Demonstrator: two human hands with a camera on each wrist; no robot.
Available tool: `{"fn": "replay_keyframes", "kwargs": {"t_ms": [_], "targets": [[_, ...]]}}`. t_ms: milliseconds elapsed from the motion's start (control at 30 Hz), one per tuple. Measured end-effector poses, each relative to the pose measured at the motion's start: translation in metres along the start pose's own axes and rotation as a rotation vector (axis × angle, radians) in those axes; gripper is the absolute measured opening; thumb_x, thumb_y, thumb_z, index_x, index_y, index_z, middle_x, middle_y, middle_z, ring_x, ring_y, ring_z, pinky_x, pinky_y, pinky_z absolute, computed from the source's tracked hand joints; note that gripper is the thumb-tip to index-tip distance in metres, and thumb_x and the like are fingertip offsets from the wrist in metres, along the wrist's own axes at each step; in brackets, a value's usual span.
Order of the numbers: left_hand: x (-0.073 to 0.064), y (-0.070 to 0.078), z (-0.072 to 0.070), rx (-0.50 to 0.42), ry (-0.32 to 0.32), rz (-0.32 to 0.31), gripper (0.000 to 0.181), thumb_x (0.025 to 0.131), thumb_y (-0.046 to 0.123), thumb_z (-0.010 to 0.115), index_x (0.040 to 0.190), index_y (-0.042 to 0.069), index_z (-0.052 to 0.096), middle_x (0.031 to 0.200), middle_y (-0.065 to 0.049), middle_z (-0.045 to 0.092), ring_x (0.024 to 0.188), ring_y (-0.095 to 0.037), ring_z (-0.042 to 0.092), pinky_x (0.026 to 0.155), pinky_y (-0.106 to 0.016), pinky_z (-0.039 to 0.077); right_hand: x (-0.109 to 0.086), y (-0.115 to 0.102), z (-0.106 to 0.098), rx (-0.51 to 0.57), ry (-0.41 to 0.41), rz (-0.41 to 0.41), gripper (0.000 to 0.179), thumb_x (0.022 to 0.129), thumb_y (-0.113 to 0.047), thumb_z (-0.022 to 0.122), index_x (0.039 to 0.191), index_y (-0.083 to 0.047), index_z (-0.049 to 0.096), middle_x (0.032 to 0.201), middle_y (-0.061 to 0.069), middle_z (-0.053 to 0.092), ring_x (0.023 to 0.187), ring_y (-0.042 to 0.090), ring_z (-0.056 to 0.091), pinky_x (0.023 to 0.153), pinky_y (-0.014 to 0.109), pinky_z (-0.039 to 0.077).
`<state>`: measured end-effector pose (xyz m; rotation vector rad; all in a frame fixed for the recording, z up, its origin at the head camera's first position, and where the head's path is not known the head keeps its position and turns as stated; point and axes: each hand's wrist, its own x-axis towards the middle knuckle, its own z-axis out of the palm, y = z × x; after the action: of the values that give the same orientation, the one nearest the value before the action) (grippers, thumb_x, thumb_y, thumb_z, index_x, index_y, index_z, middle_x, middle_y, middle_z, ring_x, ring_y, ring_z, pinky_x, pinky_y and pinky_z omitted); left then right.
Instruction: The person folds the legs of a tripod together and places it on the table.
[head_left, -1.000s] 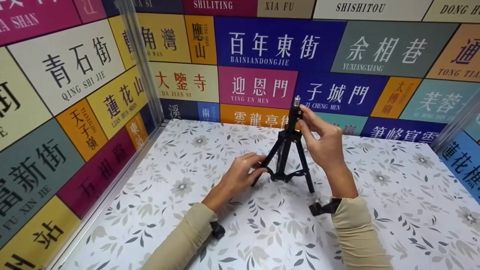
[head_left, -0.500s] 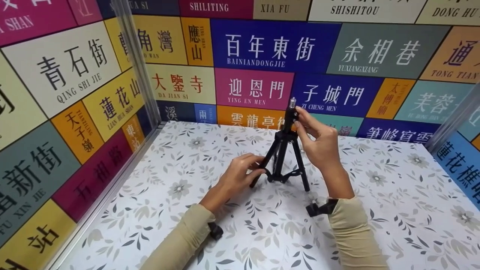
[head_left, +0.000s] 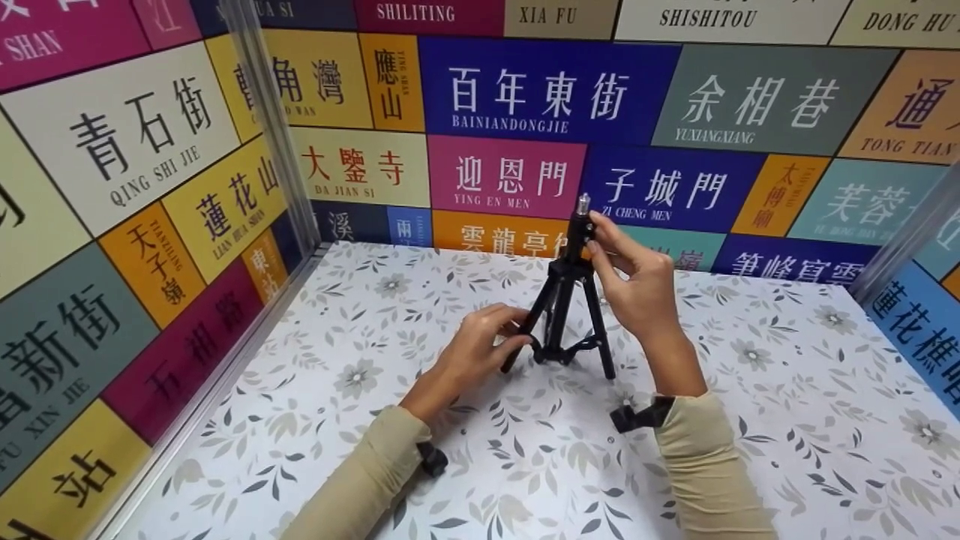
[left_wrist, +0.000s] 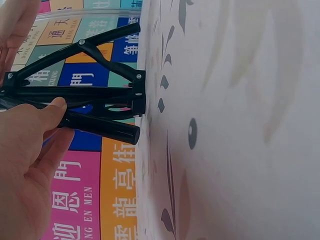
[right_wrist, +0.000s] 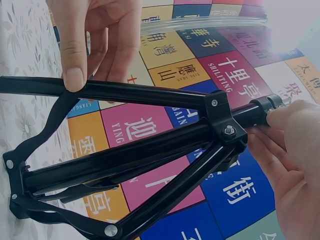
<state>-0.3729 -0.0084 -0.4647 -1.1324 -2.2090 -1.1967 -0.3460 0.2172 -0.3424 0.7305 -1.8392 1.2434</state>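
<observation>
First, a left wall (head_left: 79, 199) of coloured sign panels meets a similar rear wall (head_left: 540, 64) behind one white, leaf-patterned desk (head_left: 555, 480). Next comes the left hand (head_left: 480, 343), its grip pinching one leg (head_left: 536, 310) of a single black tripod (head_left: 560, 311). The tripod leans slightly rightward over the desk's far half, two splayed legs (head_left: 598, 322) plainly showing. Rightmost, the right hand (head_left: 643, 285) pinches the upper column (head_left: 575, 244), just below one silver tip (head_left: 583, 203).
</observation>
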Motion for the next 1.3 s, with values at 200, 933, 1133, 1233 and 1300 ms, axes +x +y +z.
{"fn": "replay_keyframes", "kwargs": {"t_ms": [200, 933, 1133, 1233, 1300], "targets": [[0.0014, -0.0010, 0.0018, 0.000, 0.010, 0.006, 0.029, 0.090, 0.011, 0.075, 0.118, 0.005, 0.069, 0.108, -0.009, 0.071, 0.088, -0.014, 0.073, 0.080, -0.019, 0.061, -0.0010, 0.0000, 0.0013, -0.029, 0.010, -0.015, 0.042, 0.089, 0.011, 0.067, 0.129, 0.001, 0.066, 0.115, 0.025, 0.071, 0.093, 0.036, 0.075, 0.081, 0.026, 0.062], [0.0056, 0.0015, 0.0056, 0.048, 0.033, 0.007, 0.030, 0.091, 0.012, 0.074, 0.120, 0.007, 0.068, 0.110, -0.006, 0.070, 0.091, -0.015, 0.072, 0.082, -0.020, 0.061, -0.0010, -0.0051, -0.0018, -0.063, 0.017, -0.004, 0.041, 0.089, 0.010, 0.068, 0.129, -0.001, 0.067, 0.114, 0.021, 0.072, 0.088, 0.025, 0.076, 0.077, 0.029, 0.063], [0.0067, 0.0013, 0.0080, -0.001, 0.031, -0.003, 0.031, 0.091, 0.009, 0.073, 0.121, 0.005, 0.067, 0.111, -0.007, 0.070, 0.095, -0.015, 0.071, 0.085, -0.019, 0.060, -0.0012, -0.0050, -0.0016, -0.064, 0.020, -0.009, 0.041, 0.088, 0.011, 0.068, 0.128, 0.000, 0.067, 0.114, 0.023, 0.072, 0.088, 0.030, 0.076, 0.078, 0.024, 0.062], [0.0070, 0.0012, 0.0094, -0.012, 0.033, -0.010, 0.031, 0.092, 0.008, 0.072, 0.122, 0.005, 0.066, 0.112, -0.007, 0.069, 0.096, -0.015, 0.071, 0.086, -0.019, 0.060, -0.0011, -0.0048, -0.0012, -0.063, 0.021, -0.015, 0.041, 0.088, 0.011, 0.068, 0.128, 0.001, 0.067, 0.113, 0.024, 0.072, 0.087, 0.029, 0.076, 0.078, 0.024, 0.062], [0.0070, 0.0013, 0.0101, -0.013, 0.033, -0.017, 0.031, 0.092, 0.008, 0.072, 0.122, 0.006, 0.066, 0.112, -0.007, 0.069, 0.097, -0.015, 0.070, 0.087, -0.019, 0.060, -0.0010, -0.0046, -0.0011, -0.062, 0.022, -0.018, 0.041, 0.088, 0.012, 0.068, 0.127, 0.002, 0.067, 0.112, 0.024, 0.072, 0.087, 0.029, 0.076, 0.078, 0.024, 0.062]]}}
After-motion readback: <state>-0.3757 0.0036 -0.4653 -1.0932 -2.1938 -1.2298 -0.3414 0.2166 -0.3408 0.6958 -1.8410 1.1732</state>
